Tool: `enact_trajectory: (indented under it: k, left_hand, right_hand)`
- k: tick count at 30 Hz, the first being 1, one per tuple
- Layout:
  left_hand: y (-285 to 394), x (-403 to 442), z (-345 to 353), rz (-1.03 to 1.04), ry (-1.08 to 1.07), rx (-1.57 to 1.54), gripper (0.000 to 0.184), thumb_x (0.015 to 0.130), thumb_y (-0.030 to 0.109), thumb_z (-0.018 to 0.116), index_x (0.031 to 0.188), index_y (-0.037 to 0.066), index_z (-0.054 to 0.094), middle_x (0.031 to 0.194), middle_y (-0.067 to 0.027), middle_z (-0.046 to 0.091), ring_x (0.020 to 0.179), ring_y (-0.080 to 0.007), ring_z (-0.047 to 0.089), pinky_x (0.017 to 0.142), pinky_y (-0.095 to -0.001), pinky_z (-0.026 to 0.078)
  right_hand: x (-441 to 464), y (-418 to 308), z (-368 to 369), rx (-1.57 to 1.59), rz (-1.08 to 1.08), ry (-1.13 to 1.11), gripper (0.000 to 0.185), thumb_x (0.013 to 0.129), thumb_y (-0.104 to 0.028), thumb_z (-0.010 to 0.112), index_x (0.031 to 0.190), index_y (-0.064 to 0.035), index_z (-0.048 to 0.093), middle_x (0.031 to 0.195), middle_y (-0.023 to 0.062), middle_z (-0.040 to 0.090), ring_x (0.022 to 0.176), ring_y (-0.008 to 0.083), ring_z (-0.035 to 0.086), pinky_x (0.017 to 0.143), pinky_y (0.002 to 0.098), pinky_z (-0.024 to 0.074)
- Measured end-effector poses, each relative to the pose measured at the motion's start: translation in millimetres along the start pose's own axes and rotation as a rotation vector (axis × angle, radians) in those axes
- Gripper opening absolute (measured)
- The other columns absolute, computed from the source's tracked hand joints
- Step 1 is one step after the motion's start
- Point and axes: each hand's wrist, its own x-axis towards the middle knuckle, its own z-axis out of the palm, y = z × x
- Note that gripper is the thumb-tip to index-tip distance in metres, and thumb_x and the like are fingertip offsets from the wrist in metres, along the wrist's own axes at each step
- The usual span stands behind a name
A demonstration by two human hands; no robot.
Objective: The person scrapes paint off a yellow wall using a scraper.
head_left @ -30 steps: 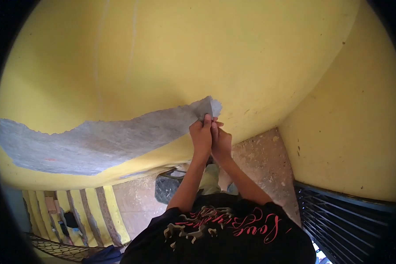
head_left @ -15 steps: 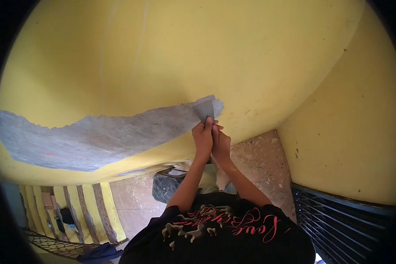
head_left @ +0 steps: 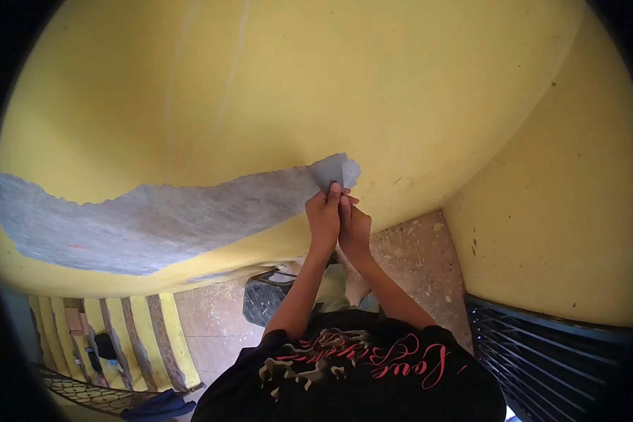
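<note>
A flat grey scraper blade (head_left: 326, 171) lies against the yellow wall (head_left: 373, 91), at the right end of a long bare grey patch (head_left: 176, 218) with ragged edges. My left hand (head_left: 323, 214) is closed round the scraper's lower end, its thumb pointing up along it. Pressed against it on the right, my right hand (head_left: 354, 224) also grips the scraper; some of its fingertips show beside the blade. The handle is hidden by both hands.
Below the wall is a brown, speckled floor (head_left: 418, 264). A dark stool (head_left: 261, 301) stands left of my forearms. Yellow steps (head_left: 144, 337) are at the lower left, above a blue cloth (head_left: 158, 406). Dark metal bars (head_left: 541, 352) stand at the lower right.
Over the last second the view has shifted slightly, and the blade has turned a little against the wall. Both hands keep their hold at the right end of the grey patch.
</note>
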Motion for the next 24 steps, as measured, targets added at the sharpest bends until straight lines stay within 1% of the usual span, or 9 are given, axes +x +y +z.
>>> enact_trajectory:
  k: [7, 10, 13, 15, 16, 18, 19, 20, 24]
  left_hand:
    - [-1.2, -7.7, 2.9, 0.032, 0.012, -0.047, 0.038, 0.095, 0.028, 0.053, 0.084, -0.007, 0.062, 0.073, -0.0137, 0.067, 0.065, -0.0149, 0.062, 0.061, -0.0258, 0.049]
    - [-18.6, -2.6, 3.3, 0.045, -0.002, -0.033, 0.039, 0.095, 0.029, 0.053, 0.084, -0.007, 0.062, 0.072, -0.0134, 0.067, 0.064, -0.0146, 0.062, 0.060, -0.0261, 0.049]
    - [-17.1, -1.7, 7.7, 0.091, 0.025, 0.023, 0.040, 0.095, 0.030, 0.052, 0.083, -0.007, 0.063, 0.069, -0.0121, 0.066, 0.063, -0.0147, 0.062, 0.060, -0.0263, 0.049]
    - [13.9, -0.2, 12.3, 0.110, 0.045, 0.060, 0.040, 0.095, 0.030, 0.052, 0.082, -0.007, 0.063, 0.068, -0.0114, 0.066, 0.063, -0.0149, 0.062, 0.059, -0.0266, 0.049]
    - [46.9, -4.0, 15.9, 0.191, 0.037, 0.034, 0.040, 0.095, 0.029, 0.052, 0.081, -0.007, 0.063, 0.067, -0.0110, 0.066, 0.063, -0.0149, 0.062, 0.059, -0.0267, 0.049]
    - [60.8, -1.0, 18.1, 0.306, 0.033, -0.005, 0.040, 0.095, 0.029, 0.053, 0.080, -0.006, 0.063, 0.066, -0.0106, 0.066, 0.062, -0.0150, 0.062, 0.059, -0.0267, 0.049]
    - [45.5, 3.2, 15.0, 0.273, 0.052, 0.080, 0.039, 0.095, 0.028, 0.053, 0.080, -0.006, 0.063, 0.066, -0.0110, 0.066, 0.062, -0.0149, 0.062, 0.059, -0.0266, 0.049]
    - [28.6, 8.6, 12.5, 0.241, 0.071, 0.164, 0.038, 0.095, 0.028, 0.053, 0.081, -0.006, 0.063, 0.066, -0.0114, 0.065, 0.061, -0.0147, 0.062, 0.059, -0.0266, 0.049]
    - [-21.1, -4.4, 4.1, 0.006, 0.025, 0.005, 0.038, 0.094, 0.024, 0.051, 0.076, -0.007, 0.064, 0.064, -0.0124, 0.066, 0.060, -0.0157, 0.063, 0.059, -0.0280, 0.048]
  right_hand:
    - [-0.1, 0.5, -5.0, -0.060, -0.004, -0.002, 0.051, 0.099, -0.037, 0.037, 0.078, 0.0011, 0.063, 0.062, 0.0196, 0.060, 0.058, 0.0359, 0.062, 0.052, 0.0411, 0.0460]
    - [-3.7, 8.4, -9.9, -0.031, 0.087, -0.074, 0.047, 0.100, -0.034, 0.037, 0.090, 0.0042, 0.061, 0.068, 0.0188, 0.061, 0.063, 0.0309, 0.062, 0.057, 0.0367, 0.0449]
    - [5.5, 31.1, 1.3, -0.176, -0.127, -0.007, 0.046, 0.100, -0.033, 0.037, 0.091, 0.0048, 0.060, 0.066, 0.0171, 0.060, 0.061, 0.0270, 0.061, 0.056, 0.0366, 0.0443]
    - [18.5, 11.2, 8.2, 0.126, -0.174, 0.115, 0.045, 0.099, -0.037, 0.035, 0.094, 0.0010, 0.059, 0.079, 0.0221, 0.062, 0.067, 0.0380, 0.062, 0.056, 0.0401, 0.0468]
    - [14.3, -6.9, 0.8, 0.123, -0.146, 0.108, 0.045, 0.099, -0.037, 0.035, 0.094, 0.0010, 0.059, 0.079, 0.0221, 0.062, 0.067, 0.0380, 0.062, 0.056, 0.0401, 0.0468]
    - [31.9, -51.6, -14.2, 0.048, 0.204, -0.150, 0.045, 0.099, -0.036, 0.035, 0.096, 0.0013, 0.059, 0.078, 0.0226, 0.062, 0.066, 0.0379, 0.062, 0.057, 0.0400, 0.0467]
    - [32.6, -37.0, -2.7, 0.078, -0.119, 0.056, 0.048, 0.099, -0.036, 0.035, 0.090, 0.0028, 0.061, 0.070, 0.0232, 0.060, 0.065, 0.0357, 0.063, 0.055, 0.0394, 0.0459]
    - [29.4, -23.9, 1.3, 0.085, -0.139, 0.061, 0.048, 0.099, -0.036, 0.035, 0.090, 0.0028, 0.061, 0.070, 0.0232, 0.060, 0.065, 0.0357, 0.063, 0.055, 0.0394, 0.0459]
    - [-8.6, 20.2, -3.9, 0.038, 0.089, -0.056, 0.048, 0.099, -0.036, 0.036, 0.089, 0.0033, 0.062, 0.068, 0.0224, 0.061, 0.064, 0.0348, 0.064, 0.055, 0.0397, 0.0459]
